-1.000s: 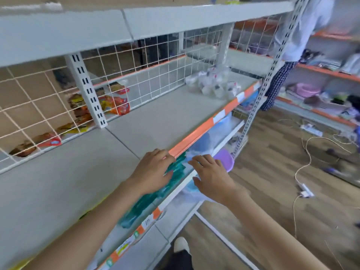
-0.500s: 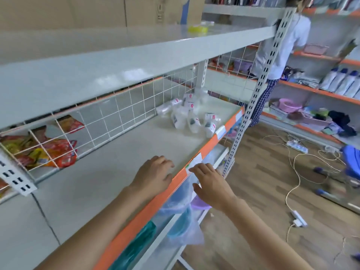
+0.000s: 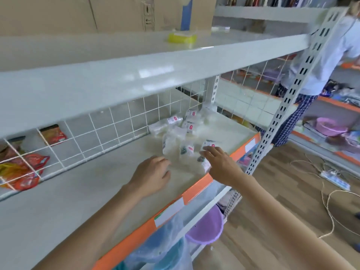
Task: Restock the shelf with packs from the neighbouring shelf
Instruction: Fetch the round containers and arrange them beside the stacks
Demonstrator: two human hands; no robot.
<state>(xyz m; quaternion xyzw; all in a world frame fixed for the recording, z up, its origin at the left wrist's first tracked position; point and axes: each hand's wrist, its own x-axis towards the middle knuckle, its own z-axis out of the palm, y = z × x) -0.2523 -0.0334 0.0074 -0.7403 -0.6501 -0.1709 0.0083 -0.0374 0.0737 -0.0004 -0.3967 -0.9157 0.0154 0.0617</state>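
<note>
Packs (image 3: 182, 137): loose clear heap at 1 o'clock on the shelf (image 3: 109, 172), toward its right end, within reach | Your left hand (image 3: 153, 174): fingers loosely curled, holding nothing, just short of heap | Your right hand (image 3: 220, 164): fingers extended over the nearest packs, likely to gather; contact too blurred to tell

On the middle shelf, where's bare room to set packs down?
The shelf is bare left of the left hand, between the wire grid and the orange edge. It is crowded at the right end, where the clear packs pile by the right hand.
</note>
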